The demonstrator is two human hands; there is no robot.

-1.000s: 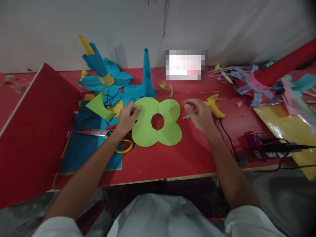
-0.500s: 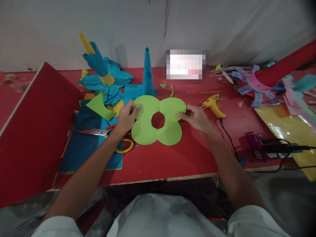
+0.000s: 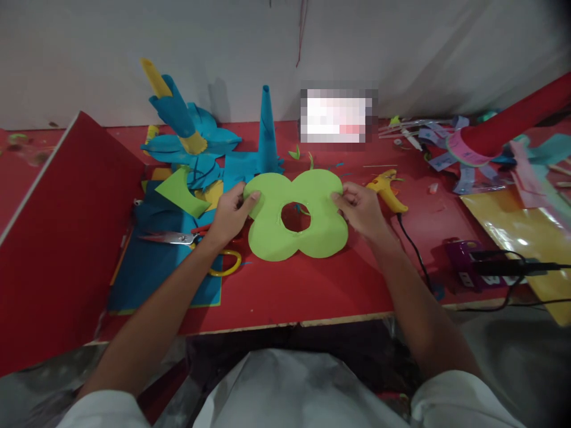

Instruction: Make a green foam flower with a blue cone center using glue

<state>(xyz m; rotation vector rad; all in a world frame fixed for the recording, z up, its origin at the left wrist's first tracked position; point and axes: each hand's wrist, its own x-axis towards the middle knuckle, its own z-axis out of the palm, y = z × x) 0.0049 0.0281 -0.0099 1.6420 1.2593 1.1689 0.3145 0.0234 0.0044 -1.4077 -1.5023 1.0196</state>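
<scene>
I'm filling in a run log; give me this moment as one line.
left hand: holds green paper flower by upper-left petal; right hand: holds its upper-right petal; scissors: left of flower; glue gun: right of flower

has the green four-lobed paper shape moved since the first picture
Yes, rightward: the green four-lobed paper shape now sits nearer the yellow pistol-shaped glue gun, which has stayed put.

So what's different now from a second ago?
The right hand, apart from the green paper flower before, has taken hold of its right side. The flower has shifted right a little. The left hand still holds its left side; the scissors, blue cone and yellow glue gun stayed put.
</scene>
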